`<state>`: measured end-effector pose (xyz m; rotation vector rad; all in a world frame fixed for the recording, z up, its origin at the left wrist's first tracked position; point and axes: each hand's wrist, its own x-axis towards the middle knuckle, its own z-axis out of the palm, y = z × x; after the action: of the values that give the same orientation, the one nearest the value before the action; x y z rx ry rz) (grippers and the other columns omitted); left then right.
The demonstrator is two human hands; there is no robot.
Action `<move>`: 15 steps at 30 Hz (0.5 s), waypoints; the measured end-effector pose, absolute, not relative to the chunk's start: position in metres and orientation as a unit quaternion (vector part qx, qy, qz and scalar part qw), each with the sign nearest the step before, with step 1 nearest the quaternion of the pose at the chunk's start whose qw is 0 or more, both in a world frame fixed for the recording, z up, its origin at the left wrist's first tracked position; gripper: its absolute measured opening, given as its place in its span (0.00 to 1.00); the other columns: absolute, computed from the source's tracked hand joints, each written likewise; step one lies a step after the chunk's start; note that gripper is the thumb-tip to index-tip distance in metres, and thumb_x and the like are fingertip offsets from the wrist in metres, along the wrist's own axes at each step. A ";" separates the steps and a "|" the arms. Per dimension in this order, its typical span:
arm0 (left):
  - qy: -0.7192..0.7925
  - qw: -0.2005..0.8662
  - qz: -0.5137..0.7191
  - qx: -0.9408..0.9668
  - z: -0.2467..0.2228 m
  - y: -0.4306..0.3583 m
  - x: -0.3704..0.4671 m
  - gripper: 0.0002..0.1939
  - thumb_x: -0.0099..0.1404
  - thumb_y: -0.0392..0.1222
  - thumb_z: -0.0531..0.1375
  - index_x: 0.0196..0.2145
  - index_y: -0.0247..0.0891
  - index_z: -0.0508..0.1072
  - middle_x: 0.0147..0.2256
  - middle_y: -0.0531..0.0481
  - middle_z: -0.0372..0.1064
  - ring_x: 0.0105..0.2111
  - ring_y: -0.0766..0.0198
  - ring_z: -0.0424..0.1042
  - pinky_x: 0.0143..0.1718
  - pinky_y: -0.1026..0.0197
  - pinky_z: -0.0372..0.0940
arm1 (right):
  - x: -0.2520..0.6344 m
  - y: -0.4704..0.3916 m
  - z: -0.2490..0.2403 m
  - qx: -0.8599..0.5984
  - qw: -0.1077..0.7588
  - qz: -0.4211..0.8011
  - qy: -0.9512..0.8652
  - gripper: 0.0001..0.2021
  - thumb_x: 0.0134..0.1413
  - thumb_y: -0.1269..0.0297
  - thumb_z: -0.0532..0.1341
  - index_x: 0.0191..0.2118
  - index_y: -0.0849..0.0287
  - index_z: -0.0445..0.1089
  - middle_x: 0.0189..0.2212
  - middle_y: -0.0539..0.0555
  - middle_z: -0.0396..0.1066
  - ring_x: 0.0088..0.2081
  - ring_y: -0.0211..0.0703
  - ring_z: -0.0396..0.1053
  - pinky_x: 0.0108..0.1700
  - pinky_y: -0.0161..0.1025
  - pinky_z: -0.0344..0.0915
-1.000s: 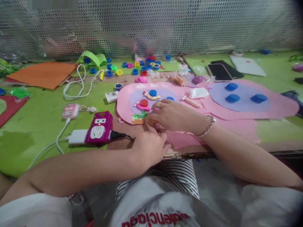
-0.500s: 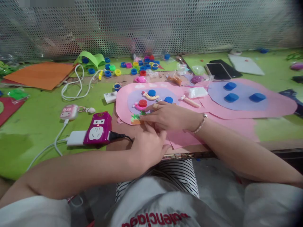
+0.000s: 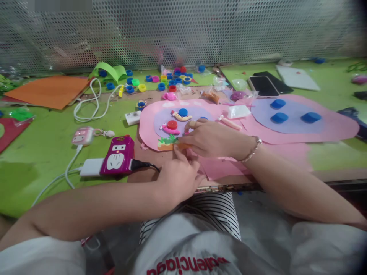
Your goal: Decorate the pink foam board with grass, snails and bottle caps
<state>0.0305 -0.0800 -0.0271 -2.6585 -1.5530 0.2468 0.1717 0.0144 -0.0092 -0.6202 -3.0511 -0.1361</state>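
Note:
My right hand [image 3: 216, 139] reaches over a pink paper cutout [image 3: 146, 118] with a lilac centre. Its bent fingers are together on an orange clay strip [image 3: 169, 146] at the cutout's lower edge; the thumb is hidden. Below it, my left hand [image 3: 180, 173] rests at the table edge, its fingers loosely apart and index fingertip against the strip. Green clay leaves [image 3: 171, 138] rise from the strip. On the lilac part lie a pink clay snail with a red cap [image 3: 172, 125] and a cream one with a blue cap [image 3: 182, 112]. Another blue cap is partly behind my right hand.
A second pink cutout [image 3: 338, 124] with blue caps [image 3: 311, 117] lies at right. A purple power strip [image 3: 119, 154] with cables is at left. Bottle caps [image 3: 172, 82] cluster at the back, near a phone [image 3: 263, 86]. Orange sheets [image 3: 48, 91] lie far left.
My right hand has shifted slightly right and towards me, and more of the leaves and orange clay strip shows. My left hand has hardly moved.

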 end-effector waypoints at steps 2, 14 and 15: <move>-0.503 0.037 0.079 -0.860 -0.028 -0.081 0.030 0.28 0.66 0.55 0.46 0.54 0.31 0.64 0.51 0.12 0.59 0.31 0.45 0.75 0.26 0.55 0.66 | 0.172 0.017 -0.010 -0.195 0.028 -0.033 -0.980 0.11 0.60 0.65 0.53 0.40 0.59 0.73 0.29 0.57 0.72 0.47 0.50 0.63 0.43 0.44 0.57; -0.487 0.027 0.071 -0.870 -0.028 -0.080 0.030 0.24 0.65 0.54 0.47 0.46 0.31 0.68 0.44 0.18 0.68 0.31 0.43 0.75 0.24 0.54 0.66 | 0.162 0.023 -0.026 -0.120 0.066 0.075 -0.988 0.20 0.64 0.67 0.48 0.59 0.63 0.60 0.40 0.60 0.73 0.47 0.48 0.63 0.46 0.45 0.58; -0.488 0.033 0.070 -0.870 -0.028 -0.080 0.030 0.25 0.65 0.54 0.47 0.47 0.31 0.67 0.45 0.17 0.67 0.31 0.43 0.75 0.24 0.54 0.67 | 0.162 0.024 -0.028 -0.119 0.065 0.068 -0.988 0.20 0.64 0.66 0.47 0.59 0.63 0.60 0.40 0.61 0.73 0.47 0.49 0.63 0.46 0.45 0.58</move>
<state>0.0296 -0.0798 -0.0276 -2.6766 -1.5010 0.2168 0.1619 0.0236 -0.0277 -0.3596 -2.9825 0.2063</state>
